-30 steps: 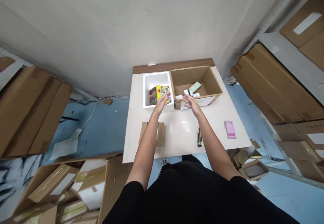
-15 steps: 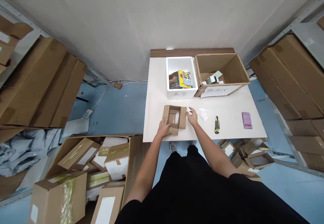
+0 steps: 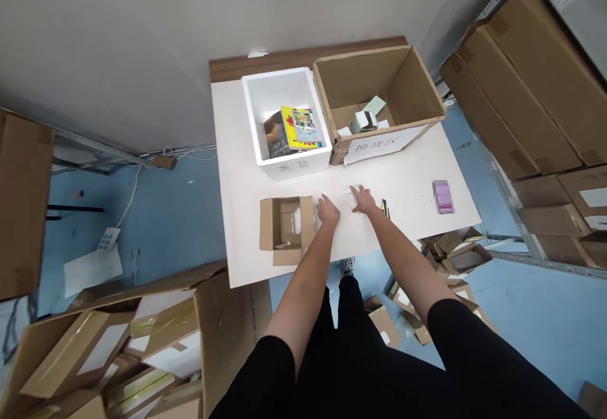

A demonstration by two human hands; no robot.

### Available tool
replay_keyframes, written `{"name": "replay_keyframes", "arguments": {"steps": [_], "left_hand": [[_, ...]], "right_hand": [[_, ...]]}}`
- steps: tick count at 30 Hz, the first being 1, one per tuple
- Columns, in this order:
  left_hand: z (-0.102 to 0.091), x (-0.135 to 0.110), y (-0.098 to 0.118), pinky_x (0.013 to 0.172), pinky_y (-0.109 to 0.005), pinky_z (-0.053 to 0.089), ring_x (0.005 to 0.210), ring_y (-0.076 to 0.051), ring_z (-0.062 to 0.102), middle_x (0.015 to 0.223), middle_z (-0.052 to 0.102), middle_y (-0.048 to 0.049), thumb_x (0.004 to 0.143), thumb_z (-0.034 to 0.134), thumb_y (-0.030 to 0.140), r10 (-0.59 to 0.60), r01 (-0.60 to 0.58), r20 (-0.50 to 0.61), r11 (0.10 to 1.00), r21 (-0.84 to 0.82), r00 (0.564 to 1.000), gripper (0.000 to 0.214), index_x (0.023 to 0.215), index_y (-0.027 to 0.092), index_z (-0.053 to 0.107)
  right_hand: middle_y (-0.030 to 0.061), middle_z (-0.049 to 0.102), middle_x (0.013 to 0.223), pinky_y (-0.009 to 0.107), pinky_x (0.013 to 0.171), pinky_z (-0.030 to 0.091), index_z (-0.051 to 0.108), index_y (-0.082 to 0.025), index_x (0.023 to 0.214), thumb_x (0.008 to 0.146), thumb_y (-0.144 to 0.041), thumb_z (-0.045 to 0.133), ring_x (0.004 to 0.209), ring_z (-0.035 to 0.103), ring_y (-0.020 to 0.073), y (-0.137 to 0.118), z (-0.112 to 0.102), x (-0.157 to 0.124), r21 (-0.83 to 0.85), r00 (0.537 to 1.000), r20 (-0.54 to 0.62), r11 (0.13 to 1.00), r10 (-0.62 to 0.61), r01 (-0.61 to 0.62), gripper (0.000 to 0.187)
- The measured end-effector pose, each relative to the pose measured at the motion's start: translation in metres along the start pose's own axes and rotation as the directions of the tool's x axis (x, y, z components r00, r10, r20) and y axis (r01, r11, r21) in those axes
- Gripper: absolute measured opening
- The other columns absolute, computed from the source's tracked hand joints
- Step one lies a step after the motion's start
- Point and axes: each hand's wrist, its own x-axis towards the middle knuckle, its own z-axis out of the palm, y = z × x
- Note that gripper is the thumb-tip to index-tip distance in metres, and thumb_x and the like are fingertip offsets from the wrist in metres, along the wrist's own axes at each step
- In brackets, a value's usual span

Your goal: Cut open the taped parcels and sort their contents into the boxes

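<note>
Left hand [image 3: 328,209] rests on the table [image 3: 237,172], fingers loosely bent, holding nothing. The small open box [image 3: 287,229] sits just beside it at 9 o'clock; contact cannot be told. Right hand [image 3: 364,199] lies flat, fingers spread, empty, with the knife [image 3: 384,208] just beside it at 3 o'clock.

Judgement: the small box is probably light, stiff card with floppy flaps. Grip it by two opposite side walls, not by the flaps.

Farther at 3 o'clock: pink item [image 3: 442,196]. Far end: white foam box [image 3: 294,167] at 11 o'clock, large cardboard box [image 3: 412,87] at 1 o'clock.

Count: one small box, one knife, one pink item, two far boxes.
</note>
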Motion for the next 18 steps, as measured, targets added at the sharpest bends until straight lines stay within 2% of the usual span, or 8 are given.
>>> {"name": "replay_keyframes", "arguments": {"steps": [2,4,7,9,11,13,16,18], "left_hand": [[0.007,0.013,-0.008,0.118,-0.054,0.042,0.147,-0.044,0.045,0.150,0.053,-0.0302,0.091,0.065,0.025,-0.063,0.067,-0.050,0.995,0.069,0.997,0.062,0.150,0.008,0.055],[0.010,0.015,-0.019,0.116,-0.051,0.044,0.144,-0.040,0.049,0.144,0.057,-0.0274,0.094,0.063,0.023,-0.070,0.075,-0.061,0.994,0.076,0.996,0.044,0.137,0.012,0.063],[0.013,0.008,-0.030,0.111,-0.044,0.047,0.135,-0.033,0.059,0.133,0.065,-0.0200,0.095,0.063,0.021,-0.084,0.086,-0.064,0.996,0.028,0.994,0.024,0.119,0.019,0.068],[0.015,0.002,-0.031,0.108,-0.041,0.048,0.128,-0.030,0.065,0.123,0.071,-0.0160,0.092,0.065,0.018,-0.111,0.111,-0.065,0.994,-0.004,0.992,0.025,0.117,0.020,0.068],[0.017,-0.003,-0.026,0.105,-0.040,0.049,0.121,-0.029,0.069,0.113,0.075,-0.0137,0.089,0.067,0.015,-0.130,0.128,-0.058,0.991,-0.035,0.990,0.030,0.118,0.019,0.068],[0.017,-0.011,-0.018,0.103,-0.038,0.051,0.113,-0.027,0.073,0.105,0.078,-0.0119,0.087,0.066,0.013,-0.129,0.126,-0.044,0.990,-0.066,0.991,0.031,0.117,0.018,0.070],[0.009,-0.034,-0.005,0.099,-0.035,0.054,0.105,-0.024,0.075,0.107,0.080,-0.0096,0.091,0.061,0.017,-0.054,0.045,-0.040,0.975,-0.217,0.998,0.028,0.117,0.019,0.072],[-0.004,-0.054,-0.003,0.099,-0.036,0.056,0.105,-0.024,0.075,0.112,0.080,-0.0100,0.093,0.060,0.023,0.017,-0.038,-0.062,0.932,-0.359,0.998,0.029,0.119,0.019,0.073]], "right_hand": [[0.0148,0.055,0.145,0.047,0.111,0.043,0.072,-0.022,0.114,0.052,-0.013,0.097,0.138,0.043,0.0382,0.012,0.002,0.013,-0.005,1.000,0.001,1.000,-0.029,0.029,0.068],[0.0122,0.057,0.140,0.043,0.105,0.048,0.073,-0.024,0.115,0.058,-0.013,0.095,0.123,0.054,0.0339,0.022,0.003,0.017,-0.015,0.998,0.015,0.998,-0.068,0.068,0.063],[0.0106,0.062,0.125,0.039,0.098,0.051,0.074,-0.024,0.107,0.076,-0.016,0.084,0.104,0.063,0.0286,0.032,0.009,0.008,-0.025,0.996,0.016,0.995,-0.092,0.092,0.033],[0.0111,0.066,0.114,0.038,0.096,0.050,0.073,-0.023,0.094,0.084,-0.019,0.075,0.100,0.065,0.0280,0.031,0.015,-0.004,-0.016,0.998,0.001,0.998,-0.059,0.059,0.011],[0.0103,0.069,0.102,0.037,0.096,0.050,0.070,-0.023,0.085,0.087,-0.023,0.070,0.099,0.066,0.0282,0.024,0.023,-0.018,0.027,1.000,-0.012,0.999,-0.024,0.024,0.002],[0.0071,0.071,0.092,0.037,0.095,0.050,0.067,-0.024,0.083,0.087,-0.029,0.068,0.096,0.066,0.0278,0.011,0.028,-0.034,0.124,1.000,-0.019,0.992,-0.016,0.018,0.007],[0.0030,0.073,0.088,0.038,0.091,0.053,0.066,-0.025,0.089,0.088,-0.042,0.062,0.091,0.065,0.0270,-0.016,0.030,-0.061,0.309,0.999,-0.022,0.949,-0.049,0.054,0.018],[0.0032,0.074,0.092,0.039,0.089,0.054,0.066,-0.024,0.094,0.088,-0.047,0.058,0.091,0.066,0.0269,-0.042,0.030,-0.080,0.412,0.994,-0.045,0.904,-0.100,0.110,0.025]]}}
